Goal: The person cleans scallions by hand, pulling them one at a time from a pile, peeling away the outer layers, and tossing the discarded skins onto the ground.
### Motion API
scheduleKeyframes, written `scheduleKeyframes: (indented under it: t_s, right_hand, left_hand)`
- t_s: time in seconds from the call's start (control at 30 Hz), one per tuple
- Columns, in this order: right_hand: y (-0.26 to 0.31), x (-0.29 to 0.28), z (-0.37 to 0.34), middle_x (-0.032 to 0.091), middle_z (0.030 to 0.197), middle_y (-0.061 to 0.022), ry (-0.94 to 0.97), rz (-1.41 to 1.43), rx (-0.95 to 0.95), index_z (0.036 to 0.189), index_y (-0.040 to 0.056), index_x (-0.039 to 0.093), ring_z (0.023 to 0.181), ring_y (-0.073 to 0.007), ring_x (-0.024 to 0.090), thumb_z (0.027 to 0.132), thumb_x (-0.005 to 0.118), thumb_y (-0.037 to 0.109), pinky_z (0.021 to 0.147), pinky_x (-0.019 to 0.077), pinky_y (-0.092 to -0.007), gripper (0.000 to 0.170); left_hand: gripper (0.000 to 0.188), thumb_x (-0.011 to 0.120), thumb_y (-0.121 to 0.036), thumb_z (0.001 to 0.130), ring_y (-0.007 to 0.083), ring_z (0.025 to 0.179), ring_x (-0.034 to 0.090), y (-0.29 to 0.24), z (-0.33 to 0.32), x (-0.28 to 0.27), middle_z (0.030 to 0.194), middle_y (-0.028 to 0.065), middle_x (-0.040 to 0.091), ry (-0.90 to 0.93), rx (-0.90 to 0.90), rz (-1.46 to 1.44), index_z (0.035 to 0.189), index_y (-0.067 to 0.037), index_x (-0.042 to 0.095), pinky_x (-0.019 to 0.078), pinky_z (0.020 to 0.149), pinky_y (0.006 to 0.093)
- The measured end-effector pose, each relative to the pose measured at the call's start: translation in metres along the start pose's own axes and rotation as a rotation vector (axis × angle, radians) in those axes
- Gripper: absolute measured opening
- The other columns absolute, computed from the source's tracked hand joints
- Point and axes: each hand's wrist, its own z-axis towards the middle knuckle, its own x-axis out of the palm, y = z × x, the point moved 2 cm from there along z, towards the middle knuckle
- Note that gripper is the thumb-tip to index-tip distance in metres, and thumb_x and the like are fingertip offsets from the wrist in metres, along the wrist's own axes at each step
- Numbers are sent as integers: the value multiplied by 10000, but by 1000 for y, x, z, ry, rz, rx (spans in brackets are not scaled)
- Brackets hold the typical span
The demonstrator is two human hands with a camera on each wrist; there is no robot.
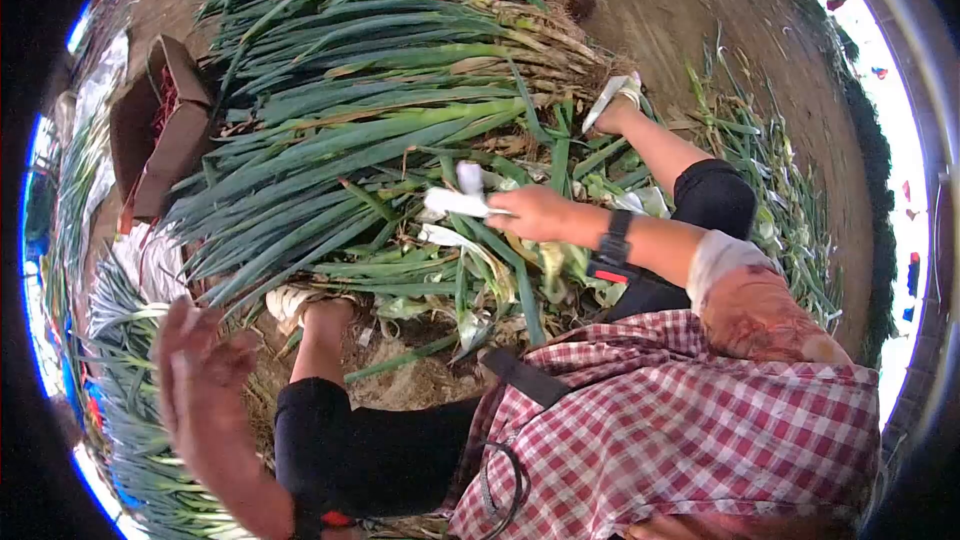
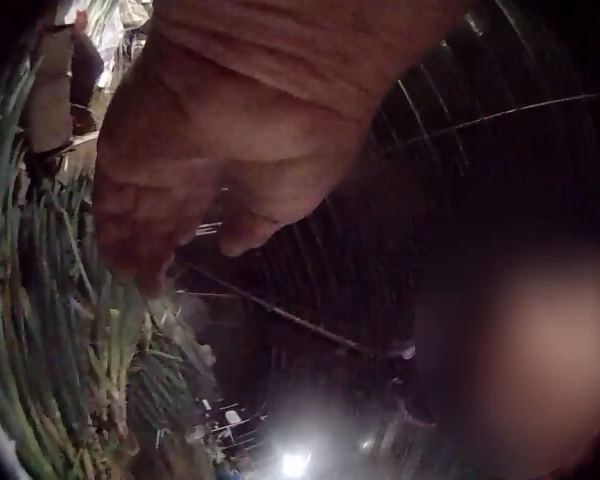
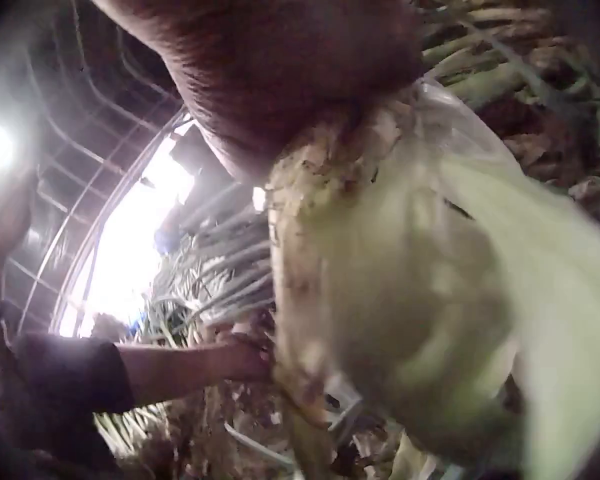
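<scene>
I'm in what looks like a farm tunnel or shed. A ribbed roof (image 3: 90, 120) curves overhead, and long green onions (image 1: 380, 70) lie heaped on bare earth (image 1: 690, 0) before me.

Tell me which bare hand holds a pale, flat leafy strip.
The right hand, over the long green onions: it pinches the pale strip, while the left hand holds nothing.

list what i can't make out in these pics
- Right hand: fingertips hidden by pale leaves, right wrist view.
- White piece in that hand: blurred in the head view, so I cannot tell what it is.
- Red contents of the cardboard box: head view, partly hidden by its walls, too small to name.
- Left arm: cut off by the head view's bottom edge.
</scene>
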Motion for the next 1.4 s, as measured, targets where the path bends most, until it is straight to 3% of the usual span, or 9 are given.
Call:
scheduleKeyframes:
  t_s: [0.2,0.43,0.5,0.53,0.7,0.87,1.0,1.23,1.4]
  right_hand:
    - [0,77,76,359,1223,-247,132,-304,-115,1186,68,416,1156,-395,308,603,613,529,953,242,-469,769]
    - [-110,162,-23,498,1066,-124,663,-587,67,997,55,554,1036,-263,424,536,679,432,882,302,-449,608]
    - [-151,126,-60,507,1030,-136,783,-498,285,976,42,546,992,-267,444,548,675,407,848,324,-443,577]
    - [-174,91,-61,512,1011,-142,690,-540,399,966,36,543,970,-269,454,554,673,394,831,335,-440,561]
    - [-215,-138,25,535,921,-172,-512,-774,579,914,4,524,860,-279,505,585,663,332,747,389,-424,485]
    - [-146,-10,2,558,830,-203,305,-282,319,862,-28,505,750,-289,556,616,653,270,662,442,-409,414]
    - [-115,-58,73,485,998,-164,-499,-459,322,953,11,483,964,-317,487,677,570,132,762,433,-392,314]
    - [-179,-47,96,518,958,-136,-367,-635,404,981,54,516,970,-286,489,667,607,157,787,423,-397,342]
    - [-121,-38,64,527,802,-114,-377,-246,-13,841,61,495,749,-309,539,620,677,295,608,436,-409,370]
  left_hand:
    - [368,509,-214,826,175,758,558,45,18,51,975,115,519,17,-97,190,1123,-4,451,428,663,249]
    - [305,492,-190,827,164,773,555,51,31,56,979,120,511,-58,-215,148,1074,-11,481,432,676,262]
    - [318,481,-248,853,144,708,506,33,33,68,861,80,555,212,203,666,1004,26,533,413,602,278]
    - [332,487,-253,854,166,749,529,27,31,69,896,96,565,139,-82,549,1021,32,528,430,637,284]
    - [379,507,-291,846,182,785,551,32,20,57,911,110,570,228,-76,511,1035,38,515,444,675,291]
    - [424,511,-334,840,189,780,563,35,16,62,901,122,576,254,-128,509,1051,33,508,448,674,298]
    - [386,504,-313,847,186,792,562,33,17,70,909,114,584,337,-78,598,1044,17,531,445,687,287]
    - [346,505,-247,855,162,807,545,50,22,72,933,98,578,389,-119,620,1072,22,515,429,682,278]
    - [337,506,-238,853,158,758,542,68,26,82,935,112,572,528,3,613,1064,25,509,431,665,262]
